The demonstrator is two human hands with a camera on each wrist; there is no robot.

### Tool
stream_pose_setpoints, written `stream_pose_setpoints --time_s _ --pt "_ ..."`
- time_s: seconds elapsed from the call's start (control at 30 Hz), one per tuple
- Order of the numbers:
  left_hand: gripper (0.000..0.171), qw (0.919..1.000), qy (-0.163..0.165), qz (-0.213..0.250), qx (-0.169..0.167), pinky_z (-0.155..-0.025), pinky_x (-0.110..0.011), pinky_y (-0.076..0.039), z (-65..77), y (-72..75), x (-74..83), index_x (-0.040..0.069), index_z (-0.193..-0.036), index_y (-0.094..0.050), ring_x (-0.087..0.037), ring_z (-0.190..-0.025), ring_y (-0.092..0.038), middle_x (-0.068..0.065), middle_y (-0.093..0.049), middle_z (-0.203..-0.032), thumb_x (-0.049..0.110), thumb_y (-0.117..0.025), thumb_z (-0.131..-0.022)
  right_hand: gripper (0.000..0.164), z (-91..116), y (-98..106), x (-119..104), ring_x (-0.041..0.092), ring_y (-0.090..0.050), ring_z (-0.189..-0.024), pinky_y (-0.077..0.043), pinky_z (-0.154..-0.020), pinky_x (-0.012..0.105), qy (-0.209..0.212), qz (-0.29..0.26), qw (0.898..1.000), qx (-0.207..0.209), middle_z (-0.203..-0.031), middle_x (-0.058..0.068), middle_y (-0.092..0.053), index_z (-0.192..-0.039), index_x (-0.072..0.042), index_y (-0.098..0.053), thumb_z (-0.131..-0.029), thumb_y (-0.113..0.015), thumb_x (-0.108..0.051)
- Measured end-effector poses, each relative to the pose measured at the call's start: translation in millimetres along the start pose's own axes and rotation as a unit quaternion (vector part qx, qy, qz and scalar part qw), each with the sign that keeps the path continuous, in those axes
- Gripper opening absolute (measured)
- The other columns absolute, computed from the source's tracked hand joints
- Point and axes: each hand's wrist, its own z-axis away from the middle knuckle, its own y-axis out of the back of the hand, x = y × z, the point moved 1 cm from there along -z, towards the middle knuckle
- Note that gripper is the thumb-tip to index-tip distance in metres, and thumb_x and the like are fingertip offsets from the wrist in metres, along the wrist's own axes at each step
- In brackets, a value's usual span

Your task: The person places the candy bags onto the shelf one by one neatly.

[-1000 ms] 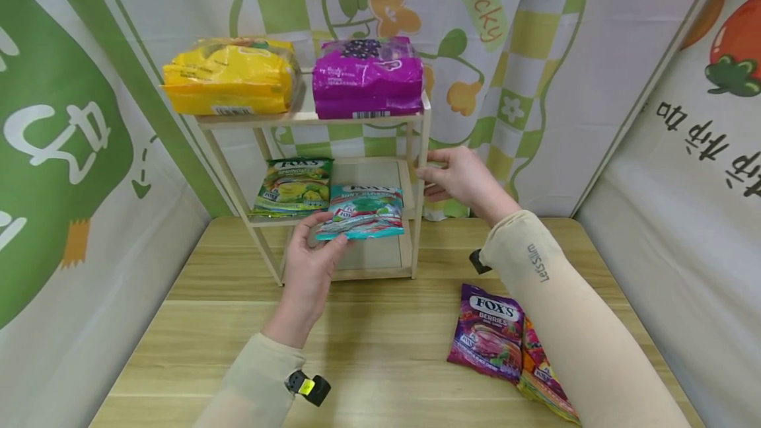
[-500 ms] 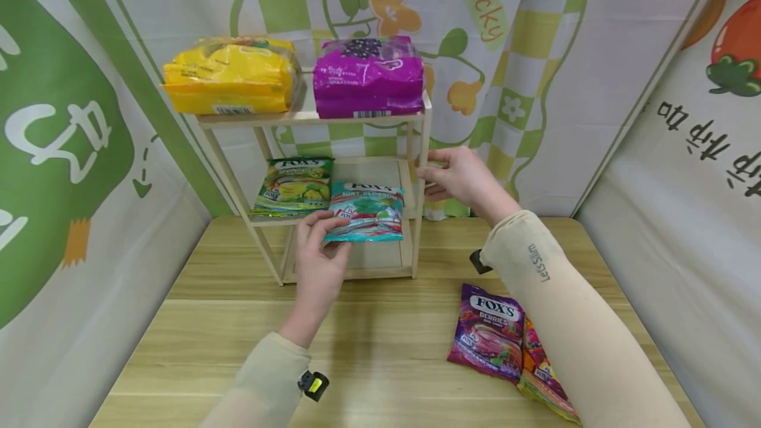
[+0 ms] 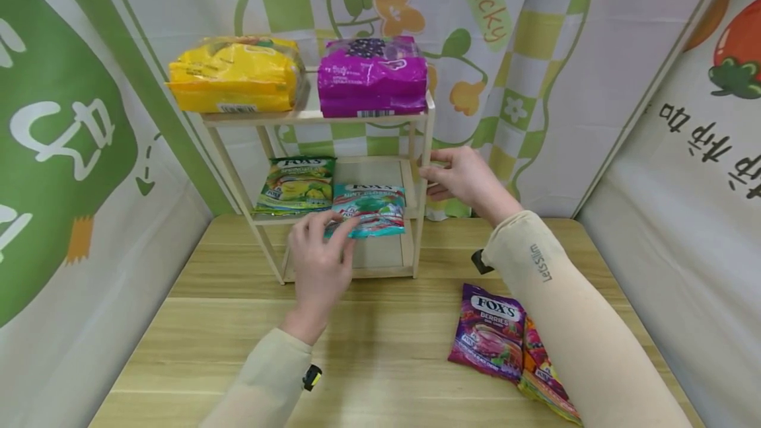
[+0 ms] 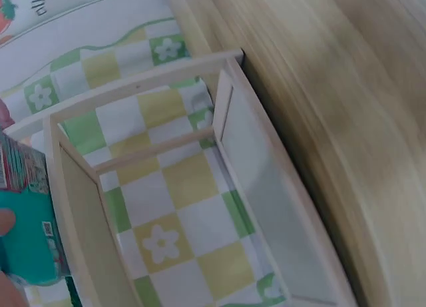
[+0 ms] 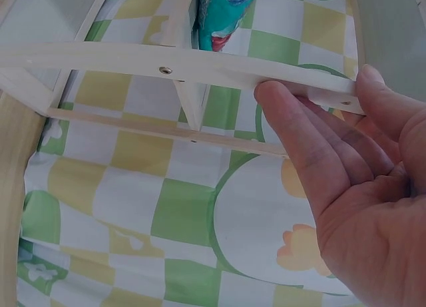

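My left hand (image 3: 321, 259) is at the near left corner of a teal Fox's Mint Blossom candy bag (image 3: 371, 207). Its fingertips touch the bag, which lies on the middle board of a small wooden shelf rack (image 3: 318, 114). The left wrist view catches only fingertips (image 4: 5, 222) against the bag's teal end. With my right hand (image 3: 466, 180) I grip the rack's right front post; the right wrist view has the thumb and fingers (image 5: 293, 130) on either side of it. A green Fox's candy bag (image 3: 300, 185) lies left of the teal one.
Up on the rack's top board sit a yellow bag (image 3: 234, 78) and a purple bag (image 3: 373, 81). A purple Fox's Berries bag (image 3: 487, 335) and an orange-red candy bag (image 3: 543, 375) lie on the wooden table (image 3: 380, 362), partly under the right forearm. Printed curtains stand behind.
The teal bag has settled onto the middle board beside the green bag. My left hand has loosened its hold and shifted to the bag's near edge. The right hand stays on the post.
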Motion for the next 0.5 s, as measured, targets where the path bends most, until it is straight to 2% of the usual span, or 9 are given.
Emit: stream_pose_setpoints --time_s 0.1,0.23,0.37,0.5 --pt "0.029 0.9973 -0.063 -0.037 -0.007 -0.086 -0.058 -0.042 -1.2 -1.6 1.7 0.014 -0.112 -0.075 -0.042 -0.112 -0.051 -0.015 -0.061 -0.119 -0.003 -0.071 -0.089 0.059 0.3 0.5 0.0 0.032 -0.073 -0.105 -0.061 -0.086 0.038 0.001 0.001 1.0 0.003 -0.138 0.019 -0.063 -0.155 -0.005 -0.042 -0.104 -0.062 -0.027" --pt "0.031 0.9894 -0.115 -0.079 -0.04 -0.086 -0.056 -0.04 -1.7 -4.1 4.3 0.016 -0.12 -0.074 -0.039 -0.115 -0.052 -0.011 -0.061 -0.124 0.001 -0.066 -0.094 0.06 0.3 0.2 0.3 0.032 -0.074 -0.104 -0.061 -0.086 0.039 0.006 0.0 1.0 0.005 -0.138 0.02 -0.062 -0.155 -0.004 -0.04 -0.104 -0.062 -0.026" --pt "0.033 0.9833 -0.133 -0.104 -0.068 -0.087 -0.053 -0.038 -0.9 -6.9 6.0 0.014 -0.124 -0.071 -0.036 -0.112 -0.05 -0.009 -0.061 -0.125 0.0 -0.065 -0.095 0.06 0.3 -0.9 -0.3 0.029 -0.075 -0.101 -0.061 -0.085 0.039 0.01 0.0 1.0 0.007 -0.138 0.021 -0.062 -0.155 -0.003 -0.041 -0.104 -0.062 -0.026" --pt "0.033 0.9835 -0.128 -0.104 -0.074 -0.086 -0.051 -0.038 -1.4 -8.5 7.2 0.012 -0.12 -0.071 -0.035 -0.109 -0.048 -0.01 -0.06 -0.123 -0.005 -0.066 -0.092 0.06 0.5 -1.5 -1.0 0.031 -0.074 -0.103 -0.062 -0.085 0.039 0.008 -0.006 1.0 0.006 -0.14 0.021 -0.061 -0.155 -0.004 -0.041 -0.104 -0.062 -0.026"
